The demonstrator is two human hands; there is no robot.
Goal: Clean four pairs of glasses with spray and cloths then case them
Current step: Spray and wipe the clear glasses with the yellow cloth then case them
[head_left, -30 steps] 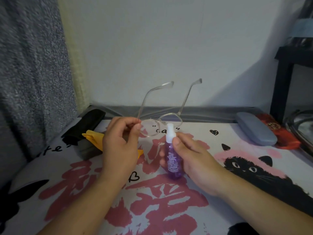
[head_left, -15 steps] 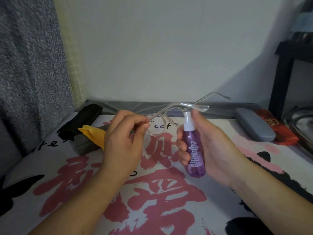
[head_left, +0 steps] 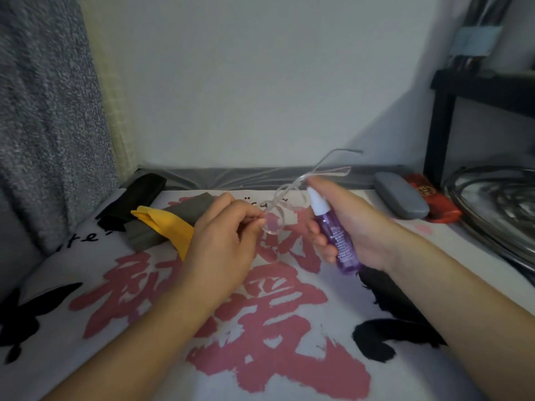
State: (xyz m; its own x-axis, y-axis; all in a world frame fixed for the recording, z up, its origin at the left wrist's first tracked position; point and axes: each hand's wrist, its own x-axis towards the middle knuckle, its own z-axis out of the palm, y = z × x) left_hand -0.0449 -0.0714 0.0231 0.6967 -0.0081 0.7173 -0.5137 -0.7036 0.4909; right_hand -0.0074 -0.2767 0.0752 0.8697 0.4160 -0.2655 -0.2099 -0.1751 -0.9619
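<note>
Clear-framed glasses (head_left: pixel 273 219) held above the printed mat (head_left: pixel 260 328), beside the purple spray bottle (head_left: pixel 337 241).
Left hand (head_left: pixel 223 241) pinched one lens rim between curled fingertips; right hand (head_left: pixel 359 230) wrapped round the bottle, just right of the glasses, nozzle toward them.

A printed cloth (head_left: pixel 275 328) with red characters and black cats covers the bench. A black shelf (head_left: pixel 463 91) stands right, above a metal basin (head_left: pixel 498 204).
</note>
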